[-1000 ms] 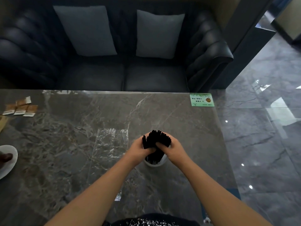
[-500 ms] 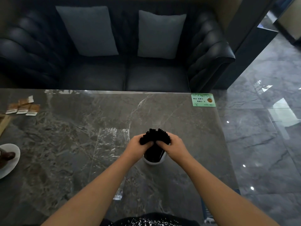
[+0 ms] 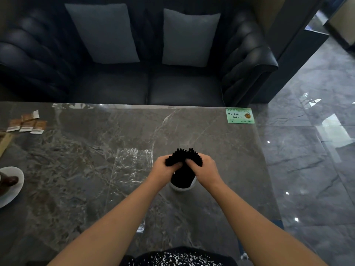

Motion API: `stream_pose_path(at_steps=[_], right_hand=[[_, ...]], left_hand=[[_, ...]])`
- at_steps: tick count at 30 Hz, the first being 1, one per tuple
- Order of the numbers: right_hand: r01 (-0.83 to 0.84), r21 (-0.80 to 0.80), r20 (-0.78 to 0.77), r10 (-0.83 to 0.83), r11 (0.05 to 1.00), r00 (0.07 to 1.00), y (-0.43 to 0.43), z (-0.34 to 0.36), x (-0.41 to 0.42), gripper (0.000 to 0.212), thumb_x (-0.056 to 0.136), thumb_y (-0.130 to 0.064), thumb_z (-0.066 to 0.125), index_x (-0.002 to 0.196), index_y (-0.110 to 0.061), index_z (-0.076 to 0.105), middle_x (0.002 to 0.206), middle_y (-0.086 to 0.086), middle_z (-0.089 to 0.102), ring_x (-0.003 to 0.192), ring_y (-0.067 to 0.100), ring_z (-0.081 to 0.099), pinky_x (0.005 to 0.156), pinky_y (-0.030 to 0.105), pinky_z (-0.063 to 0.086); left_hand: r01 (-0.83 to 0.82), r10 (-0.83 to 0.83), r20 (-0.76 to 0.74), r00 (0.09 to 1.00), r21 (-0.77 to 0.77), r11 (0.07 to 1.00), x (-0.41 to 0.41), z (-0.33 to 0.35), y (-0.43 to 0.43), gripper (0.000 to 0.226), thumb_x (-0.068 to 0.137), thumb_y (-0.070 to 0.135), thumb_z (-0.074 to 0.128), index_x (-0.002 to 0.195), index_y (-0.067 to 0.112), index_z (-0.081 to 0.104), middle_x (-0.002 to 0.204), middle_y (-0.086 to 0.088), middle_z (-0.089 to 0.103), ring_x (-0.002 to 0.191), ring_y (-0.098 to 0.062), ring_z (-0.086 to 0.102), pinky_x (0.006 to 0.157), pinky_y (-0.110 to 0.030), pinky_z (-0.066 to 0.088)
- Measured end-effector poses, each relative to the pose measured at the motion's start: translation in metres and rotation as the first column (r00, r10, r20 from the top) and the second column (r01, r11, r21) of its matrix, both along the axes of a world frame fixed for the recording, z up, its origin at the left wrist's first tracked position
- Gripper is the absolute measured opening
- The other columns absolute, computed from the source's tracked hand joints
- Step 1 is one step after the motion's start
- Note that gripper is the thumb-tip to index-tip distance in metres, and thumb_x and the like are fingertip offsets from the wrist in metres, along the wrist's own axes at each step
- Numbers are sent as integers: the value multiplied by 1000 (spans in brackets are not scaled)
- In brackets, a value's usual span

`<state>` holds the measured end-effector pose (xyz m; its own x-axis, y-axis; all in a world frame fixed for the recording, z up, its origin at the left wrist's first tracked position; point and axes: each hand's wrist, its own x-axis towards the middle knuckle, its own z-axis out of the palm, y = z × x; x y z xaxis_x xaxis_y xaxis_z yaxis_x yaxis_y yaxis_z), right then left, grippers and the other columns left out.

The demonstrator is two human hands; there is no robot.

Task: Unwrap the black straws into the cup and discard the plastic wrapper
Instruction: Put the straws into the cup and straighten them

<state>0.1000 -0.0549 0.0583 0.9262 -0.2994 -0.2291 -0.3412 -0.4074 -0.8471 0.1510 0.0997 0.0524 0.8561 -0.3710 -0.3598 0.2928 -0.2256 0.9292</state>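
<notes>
A bundle of black straws (image 3: 183, 157) stands upright in a white cup (image 3: 182, 187) on the dark marble table (image 3: 96, 169). My left hand (image 3: 165, 169) grips the straws from the left and my right hand (image 3: 205, 168) grips them from the right, thumbs meeting at the front. The straw tops fan out above my fingers. The clear plastic wrapper (image 3: 128, 175) lies flat on the table just left of my left hand, partly under my left forearm.
A white plate (image 3: 13, 187) with a brown item sits at the left edge. Several brown sachets (image 3: 26, 123) lie at the far left. A green card (image 3: 240, 115) is at the far right corner. A dark sofa (image 3: 134, 73) stands behind the table.
Both hands have squeezed closer together on the straws, and the bundle sits a little lower in the cup with its tops spread wider. The wrapper has not moved.
</notes>
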Motion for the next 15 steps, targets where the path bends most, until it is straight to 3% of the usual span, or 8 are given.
stream_pose_path(at_steps=[2, 4, 7, 12, 15], right_hand=[[8, -23, 37, -7, 1000, 999, 0, 1, -1, 13, 89, -17, 69, 77, -23, 70, 71, -10, 67, 71, 4, 64, 66, 24, 51], [14, -39, 66, -11, 999, 998, 0, 3, 0, 25, 87, -15, 71, 71, -33, 65, 67, -16, 64, 66, -6, 61, 59, 10, 43], [13, 6, 22, -13, 1000, 1000, 2, 5, -1, 6, 86, -17, 73, 89, -22, 72, 79, -9, 69, 75, -1, 63, 67, 14, 47], [34, 8, 63, -35, 999, 997, 1, 18, 3, 21, 83, -26, 76, 103, -21, 71, 95, -9, 71, 90, 3, 65, 76, 12, 46], [36, -28, 84, -33, 999, 996, -2, 28, 8, 19, 86, -25, 73, 103, -18, 73, 97, -4, 73, 92, 7, 67, 80, 19, 51]], left_hand=[[37, -37, 21, 999, 5, 999, 2, 2, 3, 8, 87, -3, 65, 88, 2, 71, 83, -8, 71, 78, -12, 67, 76, -28, 55], [63, -64, 30, 997, 21, 998, 3, 3, 4, 17, 86, 0, 67, 77, 14, 70, 75, 0, 71, 74, -8, 67, 71, -24, 55], [54, -55, 15, 998, 37, 998, 1, 3, 4, 13, 84, 5, 69, 77, 16, 70, 79, -5, 70, 78, -17, 67, 79, -36, 55], [49, -50, 6, 999, 115, 992, 1, 3, 2, 5, 69, 33, 69, 66, 30, 71, 69, 5, 70, 71, -13, 66, 72, -37, 54], [76, -80, 18, 997, 160, 984, 3, 2, 3, 4, 68, 38, 67, 67, 39, 70, 69, 8, 70, 73, -13, 67, 74, -39, 55]])
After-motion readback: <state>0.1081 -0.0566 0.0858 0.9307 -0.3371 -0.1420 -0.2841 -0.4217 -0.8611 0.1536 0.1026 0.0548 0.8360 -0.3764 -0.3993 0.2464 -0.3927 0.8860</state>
